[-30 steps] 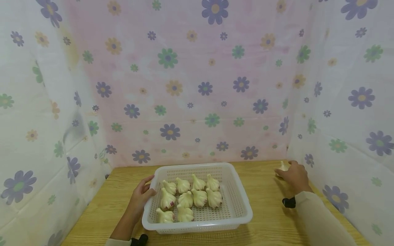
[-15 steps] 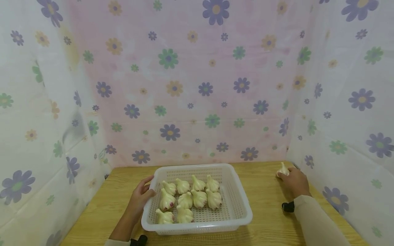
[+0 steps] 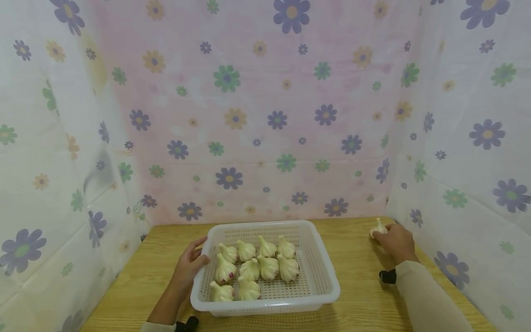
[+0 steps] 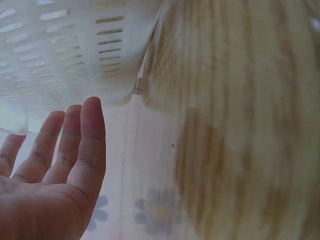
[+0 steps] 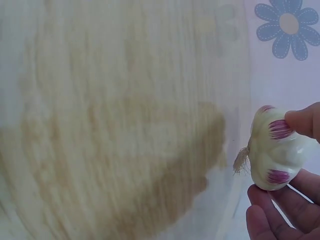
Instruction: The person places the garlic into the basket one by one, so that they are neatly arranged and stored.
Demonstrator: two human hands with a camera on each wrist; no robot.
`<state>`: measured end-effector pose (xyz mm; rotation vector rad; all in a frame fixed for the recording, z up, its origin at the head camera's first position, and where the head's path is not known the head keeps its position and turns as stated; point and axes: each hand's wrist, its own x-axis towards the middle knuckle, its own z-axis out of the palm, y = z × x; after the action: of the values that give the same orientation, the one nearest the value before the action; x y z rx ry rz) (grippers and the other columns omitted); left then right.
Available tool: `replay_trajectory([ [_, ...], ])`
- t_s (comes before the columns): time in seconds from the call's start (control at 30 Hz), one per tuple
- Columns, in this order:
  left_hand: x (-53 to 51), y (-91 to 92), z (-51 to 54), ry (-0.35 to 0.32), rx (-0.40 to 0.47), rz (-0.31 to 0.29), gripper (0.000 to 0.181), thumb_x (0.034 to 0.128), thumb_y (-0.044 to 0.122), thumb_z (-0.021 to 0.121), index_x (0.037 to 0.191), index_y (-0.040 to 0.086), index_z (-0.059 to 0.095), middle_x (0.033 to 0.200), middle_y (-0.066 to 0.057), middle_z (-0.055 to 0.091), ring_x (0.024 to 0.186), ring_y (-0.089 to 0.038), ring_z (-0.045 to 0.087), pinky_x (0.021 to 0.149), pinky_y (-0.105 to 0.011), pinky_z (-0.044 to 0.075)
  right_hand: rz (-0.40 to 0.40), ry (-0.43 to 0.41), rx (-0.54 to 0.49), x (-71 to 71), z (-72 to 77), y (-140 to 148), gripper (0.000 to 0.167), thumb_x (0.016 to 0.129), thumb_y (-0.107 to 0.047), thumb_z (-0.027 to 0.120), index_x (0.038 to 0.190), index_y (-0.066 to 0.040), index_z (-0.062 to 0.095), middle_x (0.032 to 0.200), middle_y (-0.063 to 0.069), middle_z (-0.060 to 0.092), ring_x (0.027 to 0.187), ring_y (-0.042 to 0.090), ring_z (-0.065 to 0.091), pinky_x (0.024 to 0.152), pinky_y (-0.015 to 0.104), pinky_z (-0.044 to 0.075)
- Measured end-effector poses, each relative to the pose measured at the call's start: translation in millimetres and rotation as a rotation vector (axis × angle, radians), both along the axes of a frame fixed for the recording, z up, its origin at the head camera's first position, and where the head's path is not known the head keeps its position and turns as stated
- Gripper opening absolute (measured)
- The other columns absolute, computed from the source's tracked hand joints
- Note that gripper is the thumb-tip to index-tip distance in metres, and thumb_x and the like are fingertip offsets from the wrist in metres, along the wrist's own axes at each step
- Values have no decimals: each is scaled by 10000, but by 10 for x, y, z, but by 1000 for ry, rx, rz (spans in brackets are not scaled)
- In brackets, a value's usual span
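Note:
My right hand [image 3: 399, 242] pinches a garlic bulb [image 3: 378, 228] near the far right corner of the table. In the right wrist view the thumb is on one side of this bulb [image 5: 277, 150] and fingertips on the other; it has purple streaks and a root tuft. My left hand [image 3: 188, 265] grips the left rim of a white plastic basket [image 3: 327, 267], thumb at the rim. In the left wrist view the fingers [image 4: 90, 135] lie along the basket's slotted outer wall [image 4: 65, 55]. Several garlic bulbs [image 3: 268, 267] sit inside, mostly at the left and middle.
The basket stands on a wood-grain table [image 3: 352, 258], at its middle front. Flower-print cloth [image 3: 265, 152] closes in the back and both sides. The right cloth wall is close beside my right hand. Each wrist bears a small black device [image 3: 388, 276].
My right hand has turned and shifted slightly over the far right corner, still holding the garlic bulb. The left hand and the basket stay almost in place.

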<state>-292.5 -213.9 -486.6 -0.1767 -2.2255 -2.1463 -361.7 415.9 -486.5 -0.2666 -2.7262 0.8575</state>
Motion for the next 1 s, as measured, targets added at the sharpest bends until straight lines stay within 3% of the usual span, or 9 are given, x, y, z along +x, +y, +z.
replay_trajectory([
  [0.17,9,7,30,-5,3,-6,644,938,63,602,1539,202,420,1412,-250,579,1088,-341,682,830,-440,631,-22,-19,-38,19,53,-23,634,945,-436,659,1251,119,644,1174,310,682,920,375,646,692,437,558],
  [0.43,-4,-10,-3,-9,-13,13,637,936,62,605,1530,233,448,1397,-223,598,1076,-330,688,819,-436,634,-9,-18,-64,36,123,-48,650,945,-468,658,1260,100,653,1157,298,699,876,332,658,655,392,559],
  [0.73,-12,-20,-12,-3,-18,11,643,932,77,606,1535,227,441,1394,-227,595,1074,-334,681,824,-435,629,7,-15,-97,6,206,-83,710,925,-537,669,1336,41,638,1246,291,671,951,355,642,678,390,560],
  [1.0,-11,-11,-17,-3,-3,14,635,932,62,605,1526,226,452,1382,-229,603,1075,-332,684,817,-441,630,35,13,-56,3,290,-115,795,947,-588,618,1392,70,585,1307,329,630,1034,441,631,760,510,577],
])
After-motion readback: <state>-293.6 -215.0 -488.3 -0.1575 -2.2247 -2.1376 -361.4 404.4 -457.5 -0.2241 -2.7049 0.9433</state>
